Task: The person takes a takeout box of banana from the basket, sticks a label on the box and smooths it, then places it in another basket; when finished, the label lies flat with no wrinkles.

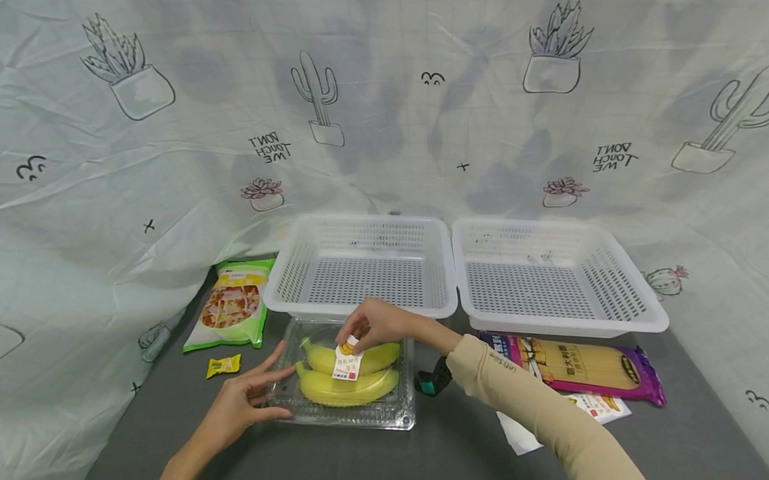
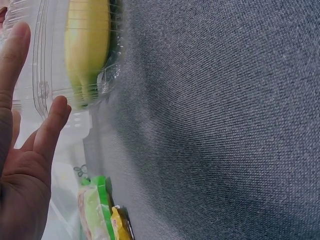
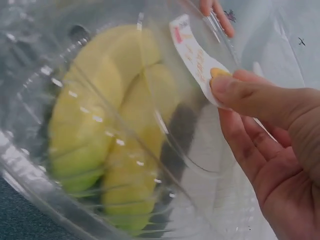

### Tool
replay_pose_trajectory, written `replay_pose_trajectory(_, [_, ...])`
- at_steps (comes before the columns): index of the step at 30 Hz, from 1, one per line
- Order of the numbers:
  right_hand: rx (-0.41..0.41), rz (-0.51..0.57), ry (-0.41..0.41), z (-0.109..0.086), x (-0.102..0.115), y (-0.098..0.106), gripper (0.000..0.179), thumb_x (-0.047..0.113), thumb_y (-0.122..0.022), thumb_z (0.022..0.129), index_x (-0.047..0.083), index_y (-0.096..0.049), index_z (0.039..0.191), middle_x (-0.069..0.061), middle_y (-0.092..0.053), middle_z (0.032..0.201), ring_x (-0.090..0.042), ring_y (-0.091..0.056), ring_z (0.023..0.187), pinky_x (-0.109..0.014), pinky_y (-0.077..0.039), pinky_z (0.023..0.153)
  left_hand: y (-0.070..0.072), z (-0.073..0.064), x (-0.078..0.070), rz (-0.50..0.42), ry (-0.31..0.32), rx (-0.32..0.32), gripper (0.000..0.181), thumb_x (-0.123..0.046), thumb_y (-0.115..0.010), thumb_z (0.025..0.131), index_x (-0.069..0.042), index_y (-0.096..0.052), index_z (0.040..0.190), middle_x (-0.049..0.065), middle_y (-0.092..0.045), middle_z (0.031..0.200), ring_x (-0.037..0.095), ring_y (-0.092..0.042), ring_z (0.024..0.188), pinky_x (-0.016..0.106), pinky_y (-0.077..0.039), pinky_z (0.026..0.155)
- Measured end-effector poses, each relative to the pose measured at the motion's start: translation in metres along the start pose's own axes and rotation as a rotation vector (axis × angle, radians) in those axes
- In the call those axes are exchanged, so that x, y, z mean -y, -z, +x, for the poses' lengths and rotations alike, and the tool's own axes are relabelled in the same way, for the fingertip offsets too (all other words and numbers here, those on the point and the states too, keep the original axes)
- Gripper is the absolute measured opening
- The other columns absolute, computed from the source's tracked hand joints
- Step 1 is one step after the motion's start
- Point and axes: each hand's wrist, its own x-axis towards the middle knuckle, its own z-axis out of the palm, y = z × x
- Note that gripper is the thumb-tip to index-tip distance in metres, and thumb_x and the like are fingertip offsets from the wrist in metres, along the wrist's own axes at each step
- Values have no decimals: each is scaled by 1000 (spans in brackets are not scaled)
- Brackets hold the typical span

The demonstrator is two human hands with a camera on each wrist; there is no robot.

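Observation:
Two yellow bananas (image 1: 345, 391) lie inside a clear plastic clamshell box (image 1: 400, 417) with its lid down, in the middle of the table. My right hand (image 1: 379, 321) pinches the far end of a white label sticker (image 1: 346, 368) printed with a banana picture, over the lid. In the right wrist view, thumb and fingers grip the sticker (image 3: 192, 57) at its end, and the strip bends away from them. My left hand (image 1: 234, 404) touches the box's left side with fingers extended and spread. The left wrist view shows these fingertips (image 2: 60, 104) at the clear plastic wall.
Two white perforated baskets (image 1: 361, 308) (image 1: 565, 323) stand side by side behind the box. At left lie a green-edged food bag (image 1: 234, 305) and a small yellow packet (image 1: 223, 366). A purple spaghetti pack (image 1: 579, 364) overlaps a printed sheet (image 1: 603, 406) at right, near my sleeve.

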Motion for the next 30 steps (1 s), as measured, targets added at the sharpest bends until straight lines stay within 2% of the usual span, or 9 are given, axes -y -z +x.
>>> replay_pose_trajectory(8, [-34, -138, 6, -1, 4, -7, 22, 1, -75, 81, 3, -74, 102, -6, -72, 105, -6, -61, 83, -16, -50, 73, 1, 0, 0, 13, -13, -1, 68, -19, -85, 66, -6, -62, 128, 11, -30, 154, 42, -43, 125, 36, -55, 77])
replay_pose_trajectory(12, [-58, -195, -1, -4, 7, -12, 27, 3, -75, 81, 3, -72, 108, -7, -68, 114, -12, -62, 92, -16, -50, 75, 1, 0, -1, 13, -9, 0, 68, -19, -85, 66, -6, -62, 128, 11, -29, 154, 42, -44, 125, 37, -55, 77])
replay_pose_trajectory(14, [-105, -223, 5, -6, 7, -15, 30, 4, -76, 81, 3, -71, 110, -8, -66, 118, -16, -62, 98, -16, -50, 78, 1, 0, -1, 16, -5, -2, 68, -19, -85, 66, -6, -62, 128, 11, -30, 154, 42, -44, 125, 37, -55, 77])
replay_pose_trajectory(16, [-196, -222, 17, -9, 5, -20, 31, 2, -75, 81, 1, -69, 112, -10, -65, 119, -20, -62, 102, -17, -50, 81, 0, 0, -1, 23, -3, -4, 68, -18, -86, 65, -6, -63, 128, 11, -30, 154, 41, -44, 125, 37, -55, 77])
replay_pose_trajectory(18, [-308, -142, 27, -12, 2, -26, 31, -1, -74, 82, -2, -68, 112, -14, -65, 116, -24, -63, 103, -19, -50, 84, 0, 0, -1, 32, -1, -6, 68, -18, -86, 65, -6, -63, 128, 11, -30, 154, 41, -44, 125, 36, -55, 76])
replay_pose_trajectory(20, [-405, 16, 35, -16, -1, -33, 30, -4, -70, 84, -6, -65, 114, -19, -65, 113, -29, -63, 102, -23, -51, 84, 0, -1, -1, 42, -3, -9, 68, -18, -86, 64, -6, -63, 128, 11, -31, 153, 39, -45, 124, 34, -55, 76])
replay_pose_trajectory(22, [-459, 201, 41, -19, -2, -39, 30, -5, -66, 87, -9, -62, 116, -25, -64, 112, -32, -63, 102, -26, -52, 84, 0, -1, 0, 44, -7, -11, 68, -18, -86, 64, -6, -63, 127, 11, -31, 153, 38, -48, 121, 32, -56, 74])
replay_pose_trajectory(25, [-464, 393, 25, -21, -3, -45, 32, -3, -62, 91, -13, -57, 120, -30, -61, 116, -34, -63, 105, -29, -53, 83, 0, -1, 0, 45, -16, -16, 69, -19, -86, 64, -6, -63, 127, 11, -31, 153, 37, -48, 121, 32, -56, 74])
replay_pose_trajectory(30, [-457, 454, -48, -21, 0, -50, 33, -1, -60, 92, -13, -56, 122, -31, -58, 120, -35, -62, 108, -27, -53, 82, -1, 0, 0, 46, -25, -15, 69, -22, -86, 65, -6, -63, 128, 11, -31, 153, 37, -46, 122, 32, -55, 75])
